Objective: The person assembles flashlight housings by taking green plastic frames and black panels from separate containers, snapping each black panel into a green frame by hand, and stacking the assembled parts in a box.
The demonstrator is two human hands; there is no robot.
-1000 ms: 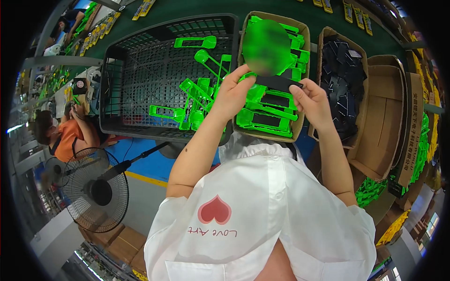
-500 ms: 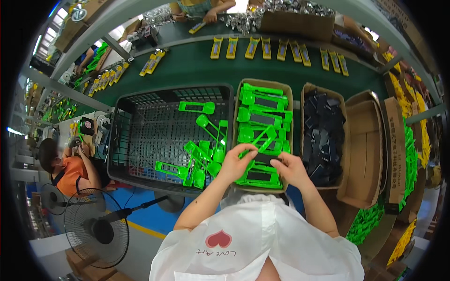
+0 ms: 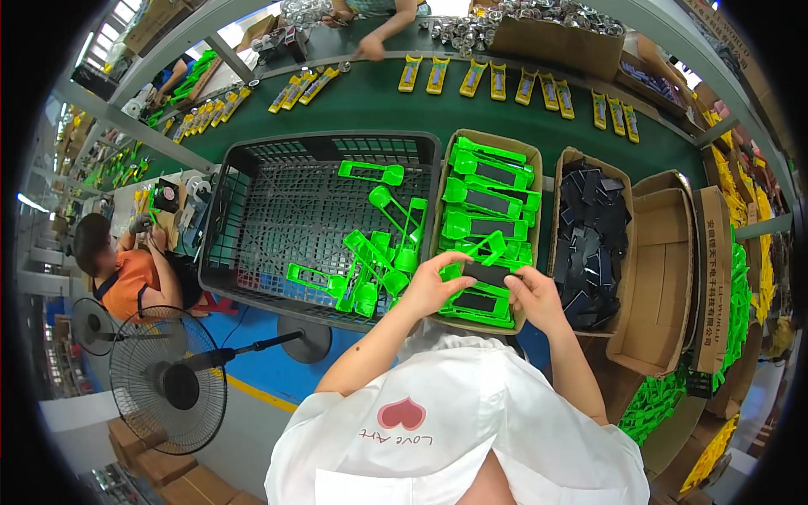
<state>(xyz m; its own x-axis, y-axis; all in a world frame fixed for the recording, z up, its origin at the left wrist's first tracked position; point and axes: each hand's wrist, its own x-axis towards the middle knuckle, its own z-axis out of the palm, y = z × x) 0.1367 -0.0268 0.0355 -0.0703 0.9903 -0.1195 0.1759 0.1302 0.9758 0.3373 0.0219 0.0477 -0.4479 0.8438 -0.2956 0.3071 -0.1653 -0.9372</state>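
Note:
Above the cardboard box of green parts, my left hand pinches a bright green plastic frame with an open rectangular window. A flat black rectangular panel lies between my hands. My right hand is closed at the panel's right end, thumb and fingers together; its grip is partly hidden. Under both hands, the box holds several green frames with black panels in their windows. To the left, a black plastic crate contains several loose green frames without panels.
Right of my hands stands a box of loose black panels, then a shallow cardboard box. Yellow packaged pieces line the green conveyor belt. A fan and a co-worker in orange are at left; another co-worker's hand reaches over the far side.
The view has shifted slightly, moving the boxes rightward in the picture. My hands have come closer around the black panel, and the green frame is tilted lower. The far co-worker's hand has left a yellow piece.

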